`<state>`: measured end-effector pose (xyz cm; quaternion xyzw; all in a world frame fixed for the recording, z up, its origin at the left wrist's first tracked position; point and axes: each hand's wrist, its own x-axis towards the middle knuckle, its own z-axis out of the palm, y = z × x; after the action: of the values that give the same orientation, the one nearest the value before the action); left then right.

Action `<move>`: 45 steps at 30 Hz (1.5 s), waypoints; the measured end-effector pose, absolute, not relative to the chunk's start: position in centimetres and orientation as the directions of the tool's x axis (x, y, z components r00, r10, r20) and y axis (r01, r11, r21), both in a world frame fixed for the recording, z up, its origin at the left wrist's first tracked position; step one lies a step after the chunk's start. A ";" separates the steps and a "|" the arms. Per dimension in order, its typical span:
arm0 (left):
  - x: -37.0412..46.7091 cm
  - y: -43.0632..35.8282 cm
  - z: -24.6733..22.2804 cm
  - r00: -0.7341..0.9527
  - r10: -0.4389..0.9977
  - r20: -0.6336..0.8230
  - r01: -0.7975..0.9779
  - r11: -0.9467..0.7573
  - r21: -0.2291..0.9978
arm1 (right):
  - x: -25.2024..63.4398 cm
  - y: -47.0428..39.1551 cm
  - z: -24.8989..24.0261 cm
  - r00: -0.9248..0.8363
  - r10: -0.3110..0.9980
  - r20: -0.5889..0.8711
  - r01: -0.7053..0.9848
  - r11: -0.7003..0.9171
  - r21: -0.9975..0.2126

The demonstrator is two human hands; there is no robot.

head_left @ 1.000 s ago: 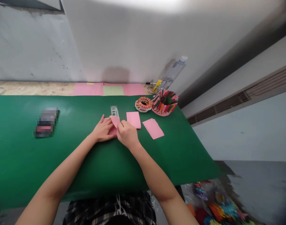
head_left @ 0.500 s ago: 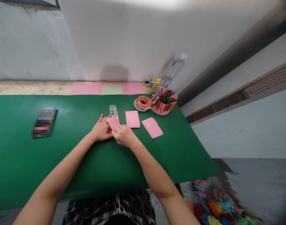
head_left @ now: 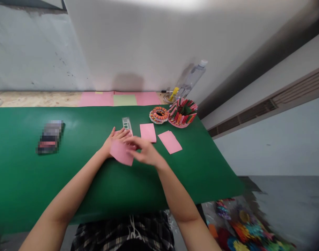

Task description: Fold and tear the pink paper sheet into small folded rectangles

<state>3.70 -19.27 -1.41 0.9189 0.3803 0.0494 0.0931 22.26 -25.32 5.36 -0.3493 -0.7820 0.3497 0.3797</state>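
Note:
My left hand [head_left: 111,141] lies with its fingers spread over pink paper beside a clear ruler [head_left: 126,123]. A loose pink sheet [head_left: 121,152] is lifted in front of it, covering part of the palm. My right hand [head_left: 143,150], slightly blurred, has that sheet between its thumb and fingers. To the right on the green table lie a pink paper stack [head_left: 148,132] and a second, tilted pink stack [head_left: 170,142].
A folded-paper ring [head_left: 158,115] and a larger folded-paper bowl [head_left: 183,113] stand at the back right, near a bottle [head_left: 191,79] and a yellow glue stick [head_left: 174,93]. A blurred-out dark object [head_left: 50,136] lies at left.
My right hand has moved slightly right, its fingers less tightly closed. The pink sheet has come off the paper under my left hand and now hangs nearer the front, over the palm.

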 end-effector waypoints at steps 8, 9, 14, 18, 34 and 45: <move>3.7 -19.3 -0.7 0.734 0.679 0.033 0.651 -0.716 0.252 | 34.5 -22.8 4.3 0.496 0.867 0.047 0.286 -0.111 -0.952; 3.6 -19.3 -0.7 0.736 0.676 0.033 0.648 -0.718 0.253 | 35.3 -22.9 3.9 0.556 0.831 0.023 0.296 -0.173 -0.939; 3.7 -19.4 -0.8 0.738 0.673 0.042 0.645 -0.722 0.251 | 36.0 -23.4 3.7 0.573 0.818 -0.049 0.590 -0.454 -0.668; 3.7 -19.4 -0.7 0.742 0.669 0.040 0.642 -0.726 0.246 | 35.3 -23.6 4.6 0.605 0.778 -0.168 0.696 -0.619 -0.362; 3.6 -19.5 -1.5 0.760 0.644 0.084 0.608 -0.751 0.257 | 28.1 -20.9 1.0 0.204 0.978 0.048 0.780 -0.133 -0.612; 3.3 -19.6 -1.0 0.692 0.690 0.212 0.649 -0.723 0.236 | 27.7 -22.9 4.6 0.088 0.823 0.561 0.864 0.217 -0.454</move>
<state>3.27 -19.64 -1.02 0.9171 0.3650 0.1439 0.0711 27.72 -22.94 4.59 -0.6251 -0.6749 -0.0262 0.3913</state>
